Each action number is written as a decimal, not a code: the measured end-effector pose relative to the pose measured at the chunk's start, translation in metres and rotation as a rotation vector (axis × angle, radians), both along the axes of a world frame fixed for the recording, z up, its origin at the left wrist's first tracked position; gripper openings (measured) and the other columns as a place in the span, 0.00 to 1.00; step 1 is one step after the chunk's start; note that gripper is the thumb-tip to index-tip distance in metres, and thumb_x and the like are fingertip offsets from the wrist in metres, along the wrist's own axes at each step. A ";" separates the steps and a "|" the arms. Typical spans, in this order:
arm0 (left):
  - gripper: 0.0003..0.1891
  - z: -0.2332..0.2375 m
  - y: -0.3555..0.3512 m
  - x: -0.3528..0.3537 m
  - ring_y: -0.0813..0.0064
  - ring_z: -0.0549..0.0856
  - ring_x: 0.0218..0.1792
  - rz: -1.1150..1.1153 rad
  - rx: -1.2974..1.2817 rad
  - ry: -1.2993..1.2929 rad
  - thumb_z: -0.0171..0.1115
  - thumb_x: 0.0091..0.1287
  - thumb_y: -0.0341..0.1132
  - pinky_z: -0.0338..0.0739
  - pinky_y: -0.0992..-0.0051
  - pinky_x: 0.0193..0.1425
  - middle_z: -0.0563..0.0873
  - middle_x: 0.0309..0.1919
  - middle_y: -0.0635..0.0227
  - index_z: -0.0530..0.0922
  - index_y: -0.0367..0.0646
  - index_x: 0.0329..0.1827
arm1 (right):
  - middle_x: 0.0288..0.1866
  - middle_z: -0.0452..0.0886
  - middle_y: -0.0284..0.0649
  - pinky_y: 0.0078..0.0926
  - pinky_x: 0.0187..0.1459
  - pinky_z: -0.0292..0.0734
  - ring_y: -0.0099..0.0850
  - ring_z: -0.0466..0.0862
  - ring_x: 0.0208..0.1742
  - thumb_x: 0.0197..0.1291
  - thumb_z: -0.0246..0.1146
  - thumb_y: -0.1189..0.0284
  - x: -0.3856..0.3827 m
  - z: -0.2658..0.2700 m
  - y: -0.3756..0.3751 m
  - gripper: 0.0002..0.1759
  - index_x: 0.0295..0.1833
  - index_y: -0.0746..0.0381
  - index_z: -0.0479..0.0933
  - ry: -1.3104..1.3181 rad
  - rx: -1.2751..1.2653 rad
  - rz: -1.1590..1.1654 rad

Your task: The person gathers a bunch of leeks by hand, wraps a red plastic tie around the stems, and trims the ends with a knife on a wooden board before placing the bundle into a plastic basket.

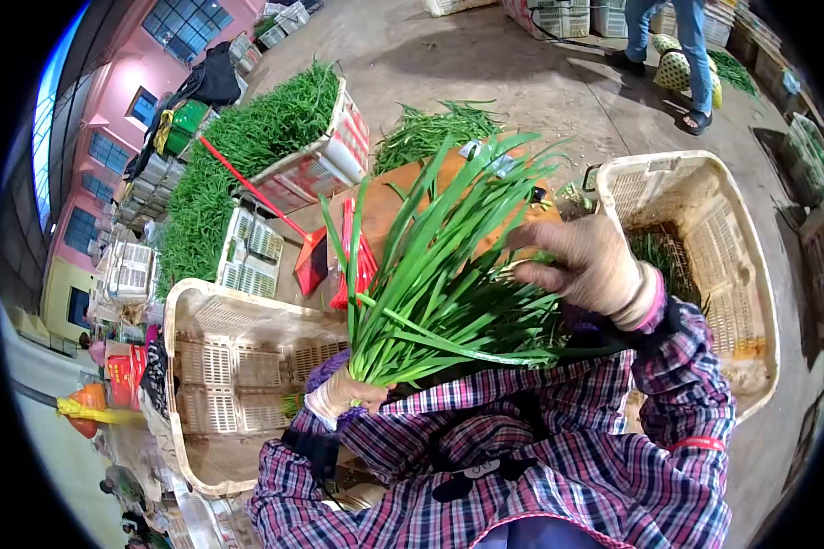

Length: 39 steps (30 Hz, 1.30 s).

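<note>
My left hand (346,395) is closed around the pale lower ends of a bunch of garlic chives (430,284), held in front of my checked apron. The long flat leaves fan upward and to the right, some bent across my lap. To the right of the leaves, my right hand (586,270) is raised, slightly blurred, with thumb and fingers apart and nothing visible between them. Behind the bunch stands an orange-brown wooden board (421,188), partly covered by leaves. A bundle of red strips (357,256) hangs at its left side.
A dirty white crate (238,384) stands at my left, another (732,265) with some greens at my right. Crates heaped with chives (275,128) stand ahead left, near a red-handled dustpan (311,261). More chives (435,128) lie beyond the board. A person in jeans (691,46) stands far right.
</note>
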State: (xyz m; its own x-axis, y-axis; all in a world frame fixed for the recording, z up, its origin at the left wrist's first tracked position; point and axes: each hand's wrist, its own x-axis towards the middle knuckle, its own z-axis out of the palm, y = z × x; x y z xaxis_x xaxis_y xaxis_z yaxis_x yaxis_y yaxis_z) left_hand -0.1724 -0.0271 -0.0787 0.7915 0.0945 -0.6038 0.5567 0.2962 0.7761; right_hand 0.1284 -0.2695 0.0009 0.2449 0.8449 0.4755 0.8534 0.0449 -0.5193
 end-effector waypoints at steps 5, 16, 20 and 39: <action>0.17 0.002 0.000 0.001 0.75 0.78 0.20 -0.045 0.049 -0.007 0.68 0.50 0.28 0.73 0.77 0.24 0.79 0.28 0.66 0.75 0.34 0.43 | 0.21 0.76 0.37 0.38 0.13 0.72 0.41 0.81 0.20 0.57 0.54 0.63 -0.024 -0.012 0.034 0.09 0.42 0.51 0.72 -0.498 -0.323 -0.117; 0.13 0.002 -0.007 -0.003 0.76 0.75 0.19 -0.020 0.060 0.082 0.64 0.50 0.27 0.71 0.77 0.26 0.77 0.21 0.66 0.75 0.32 0.39 | 0.26 0.79 0.39 0.43 0.22 0.76 0.43 0.82 0.27 0.57 0.54 0.61 -0.013 -0.032 0.056 0.11 0.43 0.52 0.71 -0.389 -0.318 0.035; 0.15 -0.005 -0.001 -0.011 0.76 0.79 0.20 -0.019 0.016 0.063 0.68 0.53 0.27 0.70 0.79 0.24 0.79 0.29 0.67 0.75 0.36 0.43 | 0.26 0.77 0.40 0.42 0.24 0.76 0.43 0.81 0.27 0.55 0.56 0.62 -0.011 -0.037 0.054 0.08 0.37 0.52 0.72 -0.332 -0.285 0.109; 0.14 -0.009 -0.005 -0.005 0.79 0.73 0.18 -0.100 0.093 0.065 0.64 0.52 0.28 0.70 0.77 0.22 0.76 0.23 0.69 0.75 0.35 0.41 | 0.29 0.80 0.40 0.40 0.35 0.76 0.43 0.82 0.34 0.53 0.62 0.58 -0.003 -0.032 0.050 0.14 0.43 0.51 0.79 -0.300 -0.400 0.210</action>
